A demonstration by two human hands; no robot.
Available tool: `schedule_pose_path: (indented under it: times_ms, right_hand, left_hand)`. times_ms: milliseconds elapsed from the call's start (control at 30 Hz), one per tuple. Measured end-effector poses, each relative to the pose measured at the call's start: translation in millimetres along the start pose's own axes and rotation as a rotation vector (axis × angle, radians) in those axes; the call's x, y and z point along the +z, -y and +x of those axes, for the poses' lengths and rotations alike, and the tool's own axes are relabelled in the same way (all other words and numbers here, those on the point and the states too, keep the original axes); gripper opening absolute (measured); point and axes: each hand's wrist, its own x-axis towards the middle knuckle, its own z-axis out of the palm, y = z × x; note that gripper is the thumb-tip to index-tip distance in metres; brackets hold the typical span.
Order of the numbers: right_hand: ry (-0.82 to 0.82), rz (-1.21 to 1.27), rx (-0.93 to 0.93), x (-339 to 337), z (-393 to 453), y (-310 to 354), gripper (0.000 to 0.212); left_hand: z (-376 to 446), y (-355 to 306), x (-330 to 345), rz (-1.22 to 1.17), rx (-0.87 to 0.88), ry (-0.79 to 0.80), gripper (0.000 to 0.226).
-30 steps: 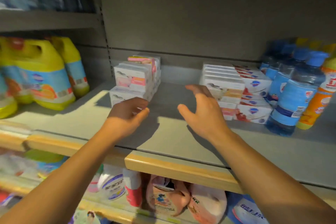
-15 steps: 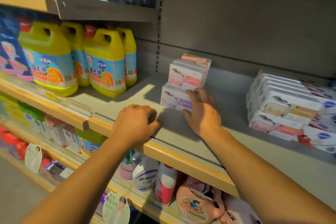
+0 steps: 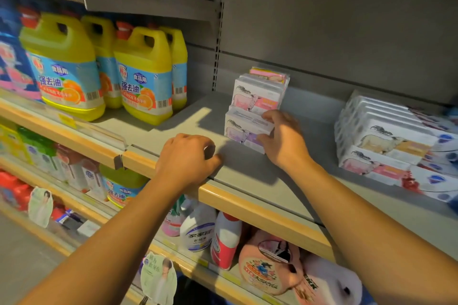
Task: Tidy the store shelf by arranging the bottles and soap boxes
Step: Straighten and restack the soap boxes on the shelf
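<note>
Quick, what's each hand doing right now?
Left hand: fingers curled, holding nothing, resting on the shelf near its front edge.
Right hand: gripping the lower purple soap box.

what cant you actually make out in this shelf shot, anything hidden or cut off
- Head view: the right end of the purple soap box is covered by the right hand.
- Head view: what the left hand holds, if anything, is hidden; its fingers curl under at the shelf edge.
- Head view: the soap boxes at right are blurred and cut off by the frame edge.
- Head view: the rear yellow jugs are hidden behind the front ones.
</note>
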Motion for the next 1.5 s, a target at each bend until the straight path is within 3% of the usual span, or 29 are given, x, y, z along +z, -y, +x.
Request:
schedule_pose_path:
  times_ms: [133,233,300,400,500,600,700,833,967,1067,1200,1333,1400,1500]
  right_hand:
    - [-0.004,0.422,0.221,-17.1,-17.9,-4.0,0.026]
    - [0.051,0.781,0.405,-38.4,-43.4,-12.8,0.013]
    - [0.097,0.861,0.429,-52.7,-58.5,-21.2,0.013]
    - [0.098,0.948,0.424,-72.0,-76.1,-33.4,0.015]
    - [0.022,0.911,0.391,-87.9,-91.2,-48.1,0.016]
    - [0.038,0.987,0.319,-99.4,-107.1,-70.9,0.027]
    - [0.045,0.96,0.251,-99.3,-123.0,-93.3,0.057]
    - [-0.039,0.955,0.298,-91.8,-129.5,-107.2,0.047]
    - [-0.027,1.042,0.336,-87.4,-127.6,-107.3,0.05]
    - [-0.015,1.06,0.326,-88.9,-129.5,-106.8,0.044]
    - [-0.013,1.017,0.336,-90.9,-131.0,-105.8,0.052]
    - [-0.135,0.877,0.338,-90.9,-132.8,-103.7,0.025]
    - [-0.155,0.834,0.297,-90.5,-134.7,-104.4,0.04]
    - [-0.141,0.833,0.249,-89.4,-136.9,-103.8,0.057]
  left_hand:
    - [0.3,-3.9,-3.9,-0.005,-0.058,0.07,0.034]
    - [-0.9,-21.3,-13.1,-0.376,-0.132,0.036,0.045]
    - [-3.4,-45.0,-20.9,-0.66,-0.106,0.017,0.044]
    - [-11.2,-88.9,-24.3,-1.023,-0.077,0.203,0.025]
    - [-12.4,-125.8,-17.6,-1.332,-0.202,0.36,0.02]
    - [-6.0,-152.3,-9.0,-1.467,-0.307,0.512,0.022]
    - [0.0,-169.9,-1.5,-1.508,-0.43,0.602,0.026]
    - [3.4,-172.5,6.7,-1.462,-0.372,0.653,0.035]
    - [3.6,-162.1,16.0,-1.545,-0.26,0.654,0.049]
    - [1.5,-161.2,19.0,-1.534,-0.209,0.623,0.048]
    - [-1.6,-158.0,23.1,-1.524,-0.173,0.55,0.046]
    - [-6.6,-157.9,24.6,-1.493,-0.103,0.506,0.037]
    - [-10.2,-160.1,25.1,-1.413,-0.076,0.458,0.037]
    - [-14.6,-161.7,24.2,-1.169,0.014,0.265,0.036]
